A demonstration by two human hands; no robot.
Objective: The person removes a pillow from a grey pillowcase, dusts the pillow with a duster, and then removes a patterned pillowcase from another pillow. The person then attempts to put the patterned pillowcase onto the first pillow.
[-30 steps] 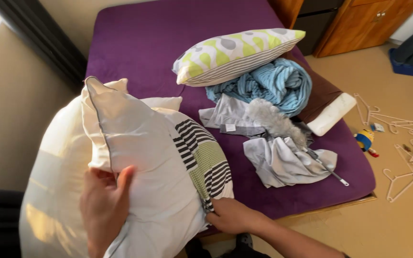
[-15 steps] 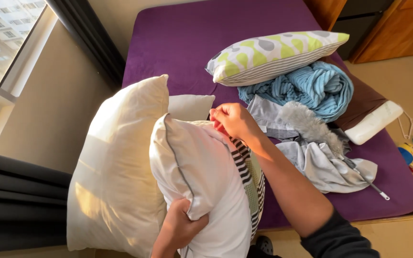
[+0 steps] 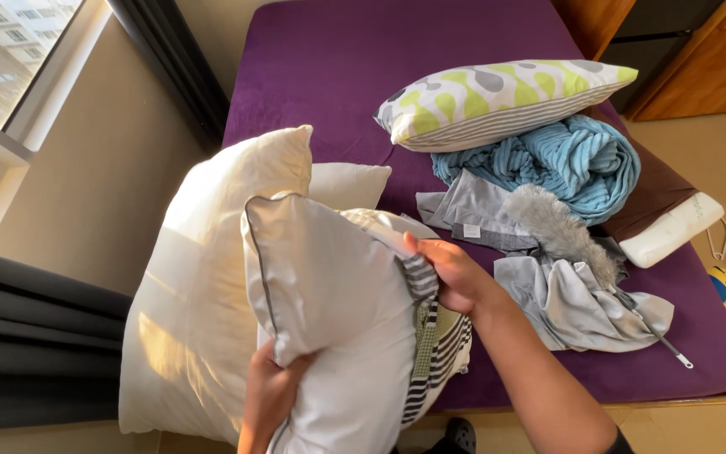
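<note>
my left hand [image 3: 272, 388] pinching grey-piped pillow [image 3: 329, 294] bottom corner, right hand [image 3: 451, 273] gripping striped pillowcase [image 3: 439, 324] edge; best keep corner pinned, tug case evenly down, bed [image 3: 338, 76] underneath

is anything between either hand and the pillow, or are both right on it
Nothing visible stands between. The left hand grips the pillow from below at its lower edge, and the right hand presses on its side where the striped cover bunches. The other pillow sits behind, not between.
</note>
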